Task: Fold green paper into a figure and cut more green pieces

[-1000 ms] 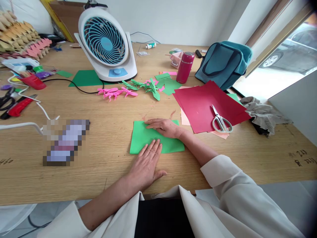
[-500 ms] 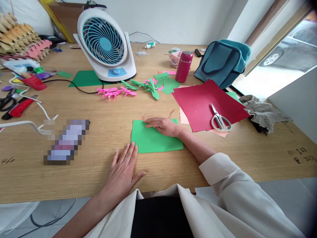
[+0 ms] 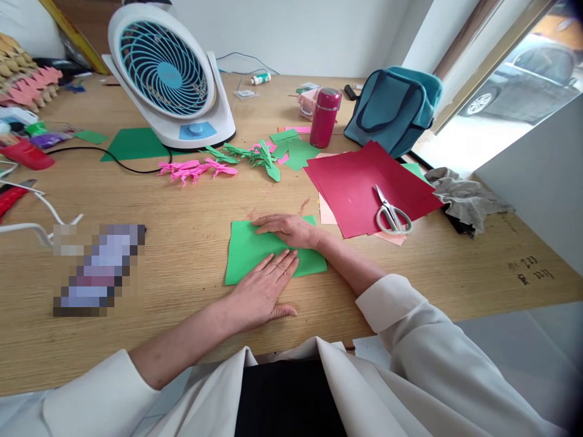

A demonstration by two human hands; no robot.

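Note:
A green sheet of paper (image 3: 241, 255) lies flat on the wooden table in front of me. My left hand (image 3: 264, 288) rests on its lower middle part, fingers stretched out and pointing up to the right, thumb out over the table. Just above it, my right hand (image 3: 289, 230) lies across the upper part of the sheet, fingers extended to the left. Both hands press flat and hide some of the paper between and beneath them.
Red sheets (image 3: 350, 188) with scissors (image 3: 392, 215) on top lie at the right. Behind stand a fan (image 3: 168, 79), a red flask (image 3: 325, 118) and a teal bag (image 3: 392, 112). Pink cutouts (image 3: 195, 170) and green cutouts (image 3: 264, 158) lie mid-table. A pixelated phone-like object (image 3: 102, 267) is at left.
My left hand has moved right, from the sheet's left edge onto its lower middle. My right hand stays on the upper part. The view has shifted slightly to the right.

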